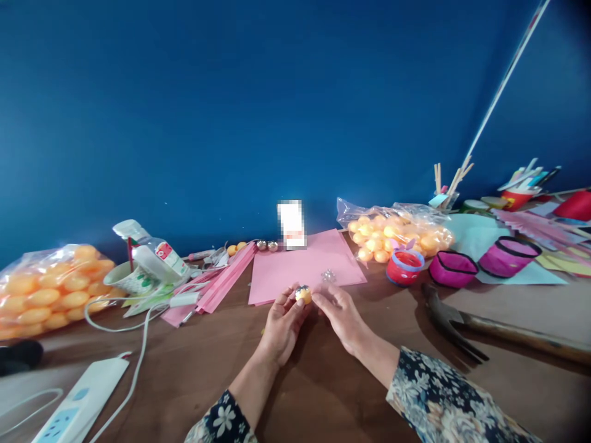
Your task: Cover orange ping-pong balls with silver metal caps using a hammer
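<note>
A small yellow-orange ball [303, 296] with a dark, shiny patch on top is pinched between the thumb and fingers of my left hand [282, 326]. Just to the right of it, my right hand [344, 317] has its thumb and fingertips drawn together close to the ball. Whatever those fingertips hold, if anything, is too small to make out. Beyond both hands lie pink paper sheets [286, 271], with a little cluster of silvery pieces [328, 275] on their right part.
Bags of orange balls lie left [60, 289] and right [383, 234]. A claw hammer [503, 326] rests at right, near a red cup [405, 271] and magenta fabric containers [454, 269]. A power strip [80, 400] with white cable sits front left. A blue wall [295, 111] stands behind.
</note>
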The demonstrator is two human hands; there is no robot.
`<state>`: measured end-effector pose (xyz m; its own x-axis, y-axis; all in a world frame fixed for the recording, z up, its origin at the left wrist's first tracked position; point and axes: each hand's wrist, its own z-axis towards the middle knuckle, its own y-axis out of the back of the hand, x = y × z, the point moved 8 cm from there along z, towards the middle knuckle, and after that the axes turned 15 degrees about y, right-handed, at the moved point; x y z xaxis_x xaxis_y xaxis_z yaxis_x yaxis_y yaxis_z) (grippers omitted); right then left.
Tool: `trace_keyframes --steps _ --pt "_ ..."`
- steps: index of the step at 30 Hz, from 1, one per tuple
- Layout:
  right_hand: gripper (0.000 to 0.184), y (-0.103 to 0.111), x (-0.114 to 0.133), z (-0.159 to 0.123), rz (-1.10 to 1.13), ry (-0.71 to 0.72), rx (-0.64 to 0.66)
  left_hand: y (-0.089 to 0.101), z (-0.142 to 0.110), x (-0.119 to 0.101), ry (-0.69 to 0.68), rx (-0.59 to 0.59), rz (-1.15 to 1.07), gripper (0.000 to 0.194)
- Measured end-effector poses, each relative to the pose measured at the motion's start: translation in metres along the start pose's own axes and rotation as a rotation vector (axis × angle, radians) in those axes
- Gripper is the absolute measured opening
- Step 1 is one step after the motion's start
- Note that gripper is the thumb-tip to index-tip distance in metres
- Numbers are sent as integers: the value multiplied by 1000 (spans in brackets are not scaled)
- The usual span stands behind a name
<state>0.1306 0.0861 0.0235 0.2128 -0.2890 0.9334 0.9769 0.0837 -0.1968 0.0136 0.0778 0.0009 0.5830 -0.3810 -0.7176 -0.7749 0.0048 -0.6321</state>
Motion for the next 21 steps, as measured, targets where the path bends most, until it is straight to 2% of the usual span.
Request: trace_keyframes --steps 4,9,14,21 --pt "17 2 -2 1 37 -36 -3 2 1 2 1 -32 31 46" --pt "17 5 -6 1 43 -50 -30 3 1 2 -24 -56 78 46" --pt "14 -3 -4 0 142 -49 28 1 -1 2 -33 -55 89 49" --pt "16 -2 -6 -1 115 -79 40 2 -1 2 -35 -65 77 48"
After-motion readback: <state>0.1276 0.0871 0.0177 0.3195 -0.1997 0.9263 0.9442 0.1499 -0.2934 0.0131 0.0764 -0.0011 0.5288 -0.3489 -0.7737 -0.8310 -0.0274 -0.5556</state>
